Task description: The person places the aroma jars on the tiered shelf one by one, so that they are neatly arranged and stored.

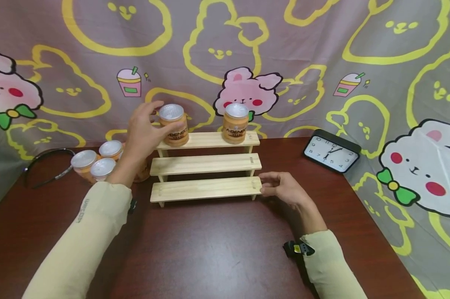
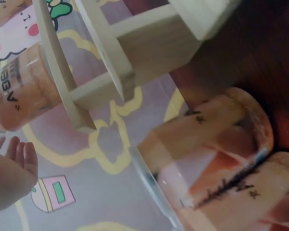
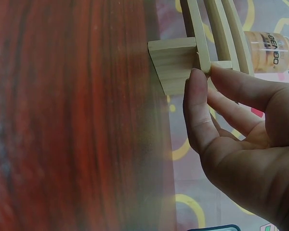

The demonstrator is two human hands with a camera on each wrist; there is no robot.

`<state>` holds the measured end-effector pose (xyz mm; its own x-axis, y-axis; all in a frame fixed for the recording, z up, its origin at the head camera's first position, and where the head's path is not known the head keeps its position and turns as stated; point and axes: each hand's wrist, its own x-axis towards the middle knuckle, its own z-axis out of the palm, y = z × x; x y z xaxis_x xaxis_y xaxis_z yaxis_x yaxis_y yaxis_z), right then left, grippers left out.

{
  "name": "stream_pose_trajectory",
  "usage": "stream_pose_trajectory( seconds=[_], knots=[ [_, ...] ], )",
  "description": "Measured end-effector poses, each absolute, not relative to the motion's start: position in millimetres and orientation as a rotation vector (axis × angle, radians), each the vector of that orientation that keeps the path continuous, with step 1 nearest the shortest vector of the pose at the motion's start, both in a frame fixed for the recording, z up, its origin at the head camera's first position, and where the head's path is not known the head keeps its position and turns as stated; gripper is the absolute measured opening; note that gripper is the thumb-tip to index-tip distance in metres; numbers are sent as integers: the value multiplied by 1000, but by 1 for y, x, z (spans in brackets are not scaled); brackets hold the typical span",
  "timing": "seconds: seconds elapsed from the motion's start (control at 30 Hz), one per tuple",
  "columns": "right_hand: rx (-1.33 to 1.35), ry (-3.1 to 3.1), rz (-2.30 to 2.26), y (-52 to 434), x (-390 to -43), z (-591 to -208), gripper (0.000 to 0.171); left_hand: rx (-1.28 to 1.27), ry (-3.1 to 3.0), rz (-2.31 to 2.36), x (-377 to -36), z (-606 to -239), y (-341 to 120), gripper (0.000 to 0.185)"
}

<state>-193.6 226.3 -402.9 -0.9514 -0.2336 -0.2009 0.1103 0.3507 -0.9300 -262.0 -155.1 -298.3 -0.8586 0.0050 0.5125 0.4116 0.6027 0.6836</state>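
**Left hand at the jar on the top step, right hand at the rack's corner**

My left hand (image 1: pixel 144 128) is up at the top step of the wooden rack (image 1: pixel 206 165), at the left jar (image 1: pixel 173 124). The thumb reaches over toward its silver lid and the fingers lie along its near side. From the head view I cannot tell for sure whether I am gripping it or only touching it; in the left wrist view my fingertips (image 2: pixel 20 156) show loosely spread, with that jar's orange body just beyond them. The jar stands upright at the left end of the top step.

A second jar (image 1: pixel 235 123) of the same kind stands upright at the right end of the same step, well apart from the first. The two lower steps carry nothing.

My right hand (image 1: pixel 284 190) rests at the right end of the lowest step. The fingers are gently bent, and their tips touch the corner of the wood; the right wrist view shows thumb and forefinger (image 3: pixel 241 86) meeting the end of the slat without wrapping round it.

To the left of the rack, on the dark red table (image 1: pixel 217 245), three more jars (image 1: pixel 98 162) stand clustered together, lids up. A black clock (image 1: pixel 331 151) leans at the right rear of the table, and a black headband (image 1: pixel 47 166) lies at the far left.
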Motion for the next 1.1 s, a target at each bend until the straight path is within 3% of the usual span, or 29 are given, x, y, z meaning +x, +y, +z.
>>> stream_pose_trajectory(
  seconds=[0.37, 0.9, 1.1],
  knots=[
    [-107, 2322, -1627, 227, -194, -401, 50, -305, -2403, -1118, -244, -308, -183, 66],
    [-104, 2309, -1632, 227, -194, -403, 50, -59, -2546, -1161, -215, -321, -215, 77],
    [-107, 2303, -1650, 226, -194, -403, 49, -66, -2520, -1120, -211, -328, -226, 68]
  ],
)
